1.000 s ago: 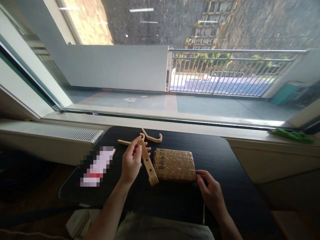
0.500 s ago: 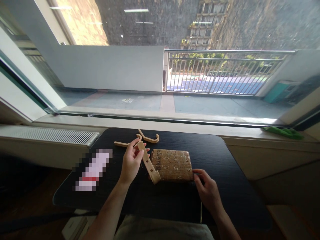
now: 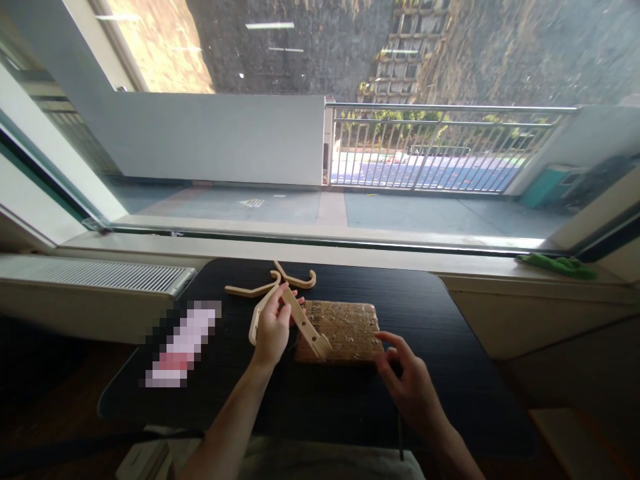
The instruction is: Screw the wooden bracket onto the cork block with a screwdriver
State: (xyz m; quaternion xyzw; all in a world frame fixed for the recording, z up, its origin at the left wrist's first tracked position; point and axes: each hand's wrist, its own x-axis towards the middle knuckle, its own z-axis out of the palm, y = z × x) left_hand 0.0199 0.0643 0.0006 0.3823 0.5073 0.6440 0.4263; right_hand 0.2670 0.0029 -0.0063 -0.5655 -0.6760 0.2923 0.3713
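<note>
My left hand (image 3: 273, 327) is closed round a pale wooden piece (image 3: 305, 327), a flat strip with holes whose lower end rests over the left edge of a brown patterned block (image 3: 345, 330). A curved part of the same piece shows to the left of my fingers. My right hand (image 3: 407, 380) hovers with fingers apart at the block's near right corner, holding nothing. Two more curved wooden pieces (image 3: 295, 279) lie on the black table (image 3: 450, 373) just beyond my left hand.
A blurred pink and white object (image 3: 180, 343) lies on the table's left part. A white radiator grille (image 3: 100, 273) runs along the left. A window sill (image 3: 350, 250) borders the table's far edge, with a green cloth (image 3: 557, 265) on it at the right.
My left hand has turned the wooden strip so its lower end now lies over the block. My right hand has lifted off the block's corner and spread its fingers.
</note>
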